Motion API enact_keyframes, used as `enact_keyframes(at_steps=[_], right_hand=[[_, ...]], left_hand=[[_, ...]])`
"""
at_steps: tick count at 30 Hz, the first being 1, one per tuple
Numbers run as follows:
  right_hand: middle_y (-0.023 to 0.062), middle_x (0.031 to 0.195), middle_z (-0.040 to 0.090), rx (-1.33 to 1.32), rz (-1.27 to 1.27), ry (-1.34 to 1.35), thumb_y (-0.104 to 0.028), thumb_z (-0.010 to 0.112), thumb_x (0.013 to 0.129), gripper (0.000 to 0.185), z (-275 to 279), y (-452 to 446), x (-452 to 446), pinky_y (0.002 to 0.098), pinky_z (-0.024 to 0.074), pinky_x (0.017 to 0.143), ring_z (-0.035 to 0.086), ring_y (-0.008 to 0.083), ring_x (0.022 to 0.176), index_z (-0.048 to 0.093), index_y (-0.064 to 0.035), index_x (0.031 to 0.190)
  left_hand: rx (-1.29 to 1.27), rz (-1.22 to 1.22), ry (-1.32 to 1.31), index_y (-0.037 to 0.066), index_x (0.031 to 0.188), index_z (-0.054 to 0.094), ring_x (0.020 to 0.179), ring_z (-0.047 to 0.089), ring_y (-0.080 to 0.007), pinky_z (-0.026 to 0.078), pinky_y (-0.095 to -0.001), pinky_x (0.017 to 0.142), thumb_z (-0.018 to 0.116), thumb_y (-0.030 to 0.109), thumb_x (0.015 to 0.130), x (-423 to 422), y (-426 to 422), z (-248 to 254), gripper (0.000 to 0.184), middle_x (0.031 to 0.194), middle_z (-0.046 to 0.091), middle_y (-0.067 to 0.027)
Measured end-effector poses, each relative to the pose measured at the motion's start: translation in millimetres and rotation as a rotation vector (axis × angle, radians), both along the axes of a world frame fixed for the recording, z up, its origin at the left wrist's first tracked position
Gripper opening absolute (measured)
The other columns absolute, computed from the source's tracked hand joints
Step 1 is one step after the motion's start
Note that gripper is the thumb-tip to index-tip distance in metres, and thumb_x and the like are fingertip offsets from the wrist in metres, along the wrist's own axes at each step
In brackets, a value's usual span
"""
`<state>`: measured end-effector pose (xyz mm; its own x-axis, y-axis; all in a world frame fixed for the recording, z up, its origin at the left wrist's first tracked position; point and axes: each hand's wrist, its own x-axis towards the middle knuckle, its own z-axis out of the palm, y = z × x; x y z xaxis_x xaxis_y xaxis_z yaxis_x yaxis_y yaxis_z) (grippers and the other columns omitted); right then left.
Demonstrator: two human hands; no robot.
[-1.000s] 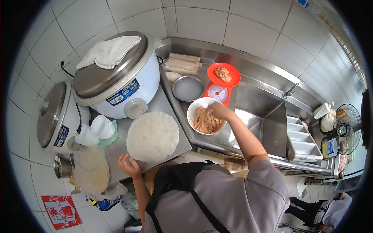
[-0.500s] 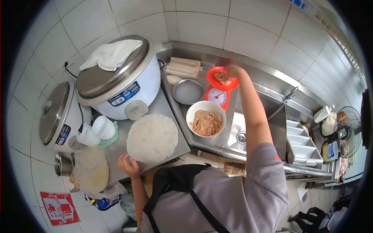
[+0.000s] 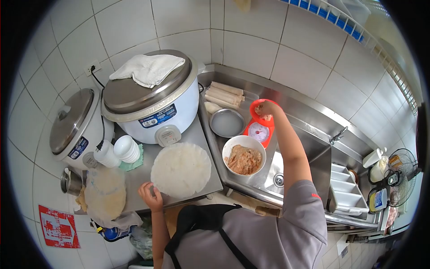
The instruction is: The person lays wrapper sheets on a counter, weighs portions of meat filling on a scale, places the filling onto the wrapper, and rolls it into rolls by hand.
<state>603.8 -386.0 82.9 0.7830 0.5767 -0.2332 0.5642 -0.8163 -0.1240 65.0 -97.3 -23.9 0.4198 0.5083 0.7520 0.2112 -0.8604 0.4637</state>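
Note:
My right hand [image 3: 266, 109] is over the red plate of the kitchen scale [image 3: 259, 132], its fingers closed on the filling [image 3: 267, 118]. Below the scale, a white bowl [image 3: 227, 146] holds more of the orange-brown filling. My left hand [image 3: 151, 196] rests by the counter's front edge with its fingers apart and nothing in it. Just beyond it lies a stack of round white wrappers [image 3: 181, 170]. A round metal pan [image 3: 227, 123] stands left of the scale, and rolled wrappers [image 3: 224, 94] lie on a tray behind the pan.
Two rice cookers stand at the left, the larger [image 3: 152, 107] with a white cloth [image 3: 148, 70] on its lid. White cups [image 3: 126, 148] are stacked before it. To the right are a sink [image 3: 309, 150], a faucet [image 3: 338, 135], a white divided tray [image 3: 346, 193] and a fan [image 3: 402, 177].
My right hand has gone from the bowl up to the scale's red plate and closed on the filling there. My left hand has stayed by the wrappers. The camera view has shifted.

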Motion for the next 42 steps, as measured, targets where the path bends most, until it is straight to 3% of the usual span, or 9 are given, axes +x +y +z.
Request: enact_keyframes(at_steps=[6, 9, 15, 18, 22, 26, 30, 36, 42], right_hand=[[0.0222, 0.099, 0.064, 0.343, -0.303, 0.227, -0.03, 0.069, 0.073, 0.045, 31.4, -22.7, 25.2, 0.0433, 0.0496, 0.079, 0.064, 0.0366, 0.085, 0.063, 0.002, 0.104], [0.0181, 0.087, 0.065, 0.402, -0.207, -0.073, -0.031, 0.06, 0.082, 0.041, -9.4, -20.2, 59.9, 0.0383, 0.0513, 0.062, 0.063, 0.0256, 0.065, 0.061, 0.0026, 0.106], [0.0191, 0.079, 0.066, 0.44, -0.142, -0.214, -0.045, 0.051, 0.085, 0.051, -43.8, 9.0, 36.7, 0.0414, 0.0478, 0.068, 0.064, 0.0307, 0.069, 0.066, 0.0031, 0.093], [0.0203, 0.082, 0.066, 0.108, -0.045, 0.033, -0.045, 0.052, 0.084, 0.05, -7.9, 7.9, 24.6, 0.0406, 0.0486, 0.07, 0.064, 0.0321, 0.074, 0.067, 0.0023, 0.091], [0.0164, 0.085, 0.067, 0.172, -0.206, -0.121, -0.046, 0.049, 0.085, 0.048, -2.0, -6.9, 26.5, 0.0409, 0.0489, 0.072, 0.065, 0.0324, 0.075, 0.067, -0.0028, 0.096], [0.0116, 0.121, 0.057, -0.017, -0.311, 0.027, -0.056, 0.045, 0.085, 0.053, -14.7, 7.9, 11.2, 0.0413, 0.0448, 0.088, 0.057, 0.0307, 0.107, 0.064, -0.0133, 0.111], [0.0111, 0.119, 0.059, -0.166, -0.252, -0.075, -0.047, 0.042, 0.089, 0.047, 8.2, 28.1, -47.4, 0.0463, 0.0436, 0.088, 0.057, 0.03, 0.107, 0.064, -0.0118, 0.111], [0.0142, 0.108, 0.063, 0.045, -0.194, -0.297, -0.038, 0.042, 0.089, 0.041, -35.8, 26.6, -35.7, 0.0413, 0.0467, 0.084, 0.061, 0.0287, 0.099, 0.066, -0.0078, 0.105], [0.0103, 0.102, 0.065, 0.232, -0.242, 0.294, -0.026, 0.061, 0.083, 0.028, 30.8, 20.4, -61.5, 0.0332, 0.0485, 0.083, 0.062, 0.0212, 0.092, 0.064, -0.0044, 0.1]], left_hand=[[0.0, -0.01, 0.009, 0.002, 0.091, 0.055, 0.092, 0.047, -0.0335, 0.037, -0.0428, 0.084, 0.053, 0.006, 0.074, -1.2, 1.7, -1.2, 0.018, 0.096, 0.054, -0.0156], [0.005, -0.016, 0.005, 0.002, 0.091, 0.055, 0.092, 0.048, -0.0334, 0.037, -0.0426, 0.084, 0.053, 0.005, 0.074, -0.3, 2.1, -0.2, 0.018, 0.096, 0.055, -0.0155], [-0.01, -0.02, 0.012, 0.001, 0.091, 0.055, 0.091, 0.048, -0.0333, 0.037, -0.0423, 0.084, 0.053, 0.006, 0.074, -1.4, 0.3, 2.2, 0.018, 0.096, 0.055, -0.0153], [0.001, -0.021, 0.017, 0.001, 0.091, 0.055, 0.091, 0.047, -0.0333, 0.037, -0.0422, 0.083, 0.053, 0.006, 0.074, -2.8, 2.8, -1.1, 0.018, 0.096, 0.054, -0.0153], [-0.019, -0.034, -0.009, 0.001, 0.091, 0.055, 0.092, 0.047, -0.0333, 0.037, -0.0425, 0.083, 0.053, 0.006, 0.074, -0.5, 2.7, -1.3, 0.018, 0.096, 0.054, -0.0153], [-0.031, -0.045, -0.013, 0.001, 0.092, 0.054, 0.092, 0.047, -0.0333, 0.038, -0.0426, 0.083, 0.053, 0.006, 0.073, -1.2, 1.5, -1.2, 0.019, 0.095, 0.054, -0.0154], [-0.033, -0.052, -0.01, 0.001, 0.09, 0.055, 0.091, 0.048, -0.0332, 0.038, -0.042, 0.083, 0.053, 0.006, 0.073, -1.3, 2.3, 1.0, 0.018, 0.096, 0.054, -0.0153], [-0.029, -0.056, 0.002, 0.001, 0.091, 0.055, 0.092, 0.048, -0.0327, 0.037, -0.0419, 0.084, 0.052, 0.008, 0.077, -3.2, 1.1, 2.4, 0.016, 0.096, 0.055, -0.0154], [-0.038, -0.074, -0.007, 0.001, 0.092, 0.056, 0.091, 0.048, -0.0329, 0.037, -0.0412, 0.084, 0.053, 0.007, 0.076, -3.9, 1.0, 1.9, 0.017, 0.096, 0.055, -0.0154]])
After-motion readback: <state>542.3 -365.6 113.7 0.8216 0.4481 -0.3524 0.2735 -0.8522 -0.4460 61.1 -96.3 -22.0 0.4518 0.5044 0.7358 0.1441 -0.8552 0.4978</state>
